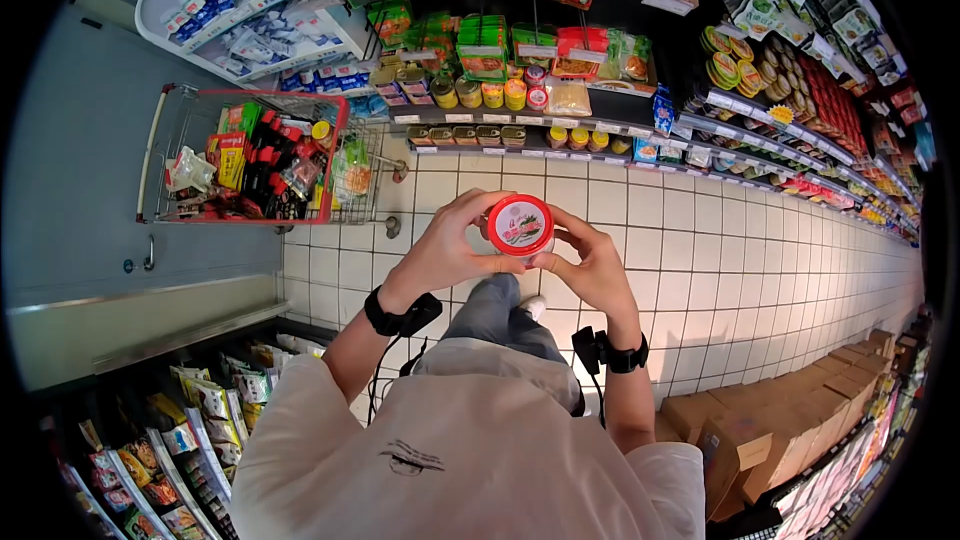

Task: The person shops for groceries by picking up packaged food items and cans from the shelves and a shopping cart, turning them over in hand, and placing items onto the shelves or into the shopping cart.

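A round tub with a red-rimmed lid (pixel 521 225) is held up in front of my body, its printed white label facing the camera. My left hand (pixel 455 245) grips it from the left, thumb near the lower edge. From the right, my right hand (pixel 590 262) closes on the same tub, fingers along its side. The lid hides most of the tub's body. Each wrist wears a black strap with a small device.
A wire shopping cart (pixel 345 155) full of packaged goods stands at the left. Shelves of jars and cans (pixel 480 93) run ahead, curving to the right. Cardboard boxes (pixel 765 430) line the lower right. A rack of snack packets (pixel 190 430) is at lower left, above it a grey door (pixel 75 170).
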`<state>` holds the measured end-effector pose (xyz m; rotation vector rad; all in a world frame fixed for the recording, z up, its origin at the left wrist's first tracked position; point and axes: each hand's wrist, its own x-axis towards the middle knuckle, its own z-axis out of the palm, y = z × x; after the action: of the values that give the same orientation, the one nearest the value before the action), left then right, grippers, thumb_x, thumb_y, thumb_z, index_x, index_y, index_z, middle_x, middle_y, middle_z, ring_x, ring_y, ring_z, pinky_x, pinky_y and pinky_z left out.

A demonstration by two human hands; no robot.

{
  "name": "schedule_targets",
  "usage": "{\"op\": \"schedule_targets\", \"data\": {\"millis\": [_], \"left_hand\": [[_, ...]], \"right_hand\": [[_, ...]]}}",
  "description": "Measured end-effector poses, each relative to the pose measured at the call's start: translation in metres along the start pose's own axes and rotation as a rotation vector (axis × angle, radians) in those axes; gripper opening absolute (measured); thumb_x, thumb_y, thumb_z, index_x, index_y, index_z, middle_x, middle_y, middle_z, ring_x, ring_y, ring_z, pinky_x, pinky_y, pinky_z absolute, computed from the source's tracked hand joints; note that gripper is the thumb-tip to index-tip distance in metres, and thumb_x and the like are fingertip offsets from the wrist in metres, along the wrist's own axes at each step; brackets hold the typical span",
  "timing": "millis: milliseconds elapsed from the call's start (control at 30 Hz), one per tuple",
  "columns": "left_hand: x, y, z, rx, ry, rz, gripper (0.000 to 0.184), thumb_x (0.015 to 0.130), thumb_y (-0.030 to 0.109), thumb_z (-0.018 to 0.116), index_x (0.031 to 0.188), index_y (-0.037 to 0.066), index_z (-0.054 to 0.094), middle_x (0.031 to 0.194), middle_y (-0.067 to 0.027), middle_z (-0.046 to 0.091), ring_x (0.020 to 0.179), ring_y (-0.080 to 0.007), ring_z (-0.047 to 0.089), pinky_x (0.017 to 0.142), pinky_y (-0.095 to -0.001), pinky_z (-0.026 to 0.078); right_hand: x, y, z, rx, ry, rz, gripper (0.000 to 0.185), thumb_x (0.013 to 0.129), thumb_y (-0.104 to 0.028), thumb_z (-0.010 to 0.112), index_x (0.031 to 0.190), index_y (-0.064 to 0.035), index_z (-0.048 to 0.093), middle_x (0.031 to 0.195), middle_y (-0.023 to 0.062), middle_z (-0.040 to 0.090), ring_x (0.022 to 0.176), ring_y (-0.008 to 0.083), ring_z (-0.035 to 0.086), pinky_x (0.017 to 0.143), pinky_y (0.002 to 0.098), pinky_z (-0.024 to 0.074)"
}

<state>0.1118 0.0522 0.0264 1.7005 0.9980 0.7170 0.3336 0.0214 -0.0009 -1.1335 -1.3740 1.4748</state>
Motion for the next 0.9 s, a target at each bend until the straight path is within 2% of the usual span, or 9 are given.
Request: {"op": "schedule_targets", "data": {"millis": [233, 367, 467, 500, 567, 667, 767, 800, 900], "left_hand": [[0.071, -0.076, -0.011, -0.290, -0.051, -0.047, 0.071, 0.068, 0.020, 0.088, 0.128, 0.002, 0.053, 0.116, -0.0117, 0.064, 0.103, -0.0205, 0.063, 0.086, -0.0334, 0.051], [0.112, -0.113, 0.000, -0.180, -0.221, -0.042, 0.068, 0.069, 0.019, 0.085, 0.124, -0.002, 0.051, 0.112, -0.0171, 0.062, 0.103, -0.0256, 0.063, 0.089, -0.0335, 0.049], [0.144, -0.141, 0.010, -0.120, -0.313, -0.096, 0.067, 0.068, 0.022, 0.083, 0.123, -0.002, 0.052, 0.113, -0.0195, 0.061, 0.105, -0.0325, 0.061, 0.092, -0.0374, 0.048], [0.156, -0.158, 0.017, -0.068, -0.311, -0.123, 0.067, 0.068, 0.019, 0.085, 0.124, 0.001, 0.053, 0.114, -0.0168, 0.063, 0.106, -0.0289, 0.063, 0.092, -0.0358, 0.049], [0.186, -0.201, 0.028, -0.059, -0.349, -0.222, 0.063, 0.068, 0.018, 0.084, 0.121, 0.002, 0.053, 0.112, -0.0160, 0.063, 0.105, -0.0309, 0.062, 0.091, -0.0367, 0.048], [0.211, -0.281, 0.053, 0.009, -0.305, -0.229, 0.059, 0.066, 0.017, 0.081, 0.115, 0.001, 0.050, 0.107, -0.0184, 0.060, 0.104, -0.0353, 0.058, 0.088, -0.0404, 0.048], [0.238, -0.332, 0.065, 0.057, -0.282, -0.350, 0.066, 0.067, 0.012, 0.082, 0.123, 0.004, 0.049, 0.108, -0.0166, 0.060, 0.103, -0.0346, 0.059, 0.092, -0.0406, 0.048], [0.247, -0.349, 0.068, 0.062, -0.293, -0.367, 0.066, 0.067, 0.012, 0.082, 0.123, 0.004, 0.049, 0.108, -0.0166, 0.060, 0.103, -0.0346, 0.059, 0.092, -0.0406, 0.048], [0.274, -0.400, 0.075, 0.066, -0.296, -0.390, 0.068, 0.067, 0.012, 0.082, 0.125, 0.004, 0.047, 0.110, -0.0167, 0.058, 0.108, -0.0345, 0.057, 0.095, -0.0405, 0.046]], "right_hand": [[0.074, 0.020, -0.024, -0.147, 0.006, 0.110, 0.061, 0.074, -0.014, 0.083, 0.127, 0.0006, 0.057, 0.111, 0.0157, 0.068, 0.104, 0.0237, 0.065, 0.095, 0.0351, 0.0500], [0.103, 0.060, -0.054, -0.337, -0.079, 0.311, 0.062, 0.068, -0.015, 0.085, 0.122, 0.0034, 0.059, 0.106, 0.0190, 0.069, 0.101, 0.0296, 0.066, 0.090, 0.0377, 0.0513], [0.138, 0.087, -0.077, -0.404, -0.177, 0.446, 0.063, 0.067, -0.016, 0.088, 0.121, 0.0008, 0.060, 0.109, 0.0146, 0.069, 0.104, 0.0236, 0.065, 0.093, 0.0354, 0.0507], [0.151, 0.104, -0.086, -0.365, -0.194, 0.486, 0.063, 0.065, -0.015, 0.088, 0.120, 0.0010, 0.061, 0.108, 0.0147, 0.069, 0.103, 0.0239, 0.065, 0.093, 0.0355, 0.0507], [0.175, 0.155, -0.102, -0.314, -0.216, 0.529, 0.063, 0.063, -0.014, 0.089, 0.118, 0.0013, 0.061, 0.107, 0.0147, 0.069, 0.102, 0.0242, 0.065, 0.092, 0.0355, 0.0507], [0.216, 0.244, -0.116, -0.146, -0.193, 0.438, 0.052, 0.056, -0.007, 0.086, 0.102, 0.0033, 0.064, 0.092, 0.0171, 0.068, 0.087, 0.0281, 0.065, 0.079, 0.0356, 0.0503], [0.254, 0.317, -0.128, -0.186, -0.243, 0.353, 0.052, 0.055, -0.008, 0.086, 0.099, 0.0039, 0.063, 0.090, 0.0171, 0.068, 0.085, 0.0317, 0.064, 0.078, 0.0361, 0.0497], [0.267, 0.334, -0.134, -0.253, -0.322, 0.426, 0.066, 0.055, -0.009, 0.088, 0.114, 0.0019, 0.060, 0.104, 0.0167, 0.068, 0.097, 0.0283, 0.066, 0.087, 0.0355, 0.0512], [0.302, 0.376, -0.139, -0.373, -0.278, 0.355, 0.069, 0.054, -0.012, 0.089, 0.115, 0.0012, 0.060, 0.106, 0.0185, 0.066, 0.097, 0.0322, 0.065, 0.087, 0.0359, 0.0511]]}}
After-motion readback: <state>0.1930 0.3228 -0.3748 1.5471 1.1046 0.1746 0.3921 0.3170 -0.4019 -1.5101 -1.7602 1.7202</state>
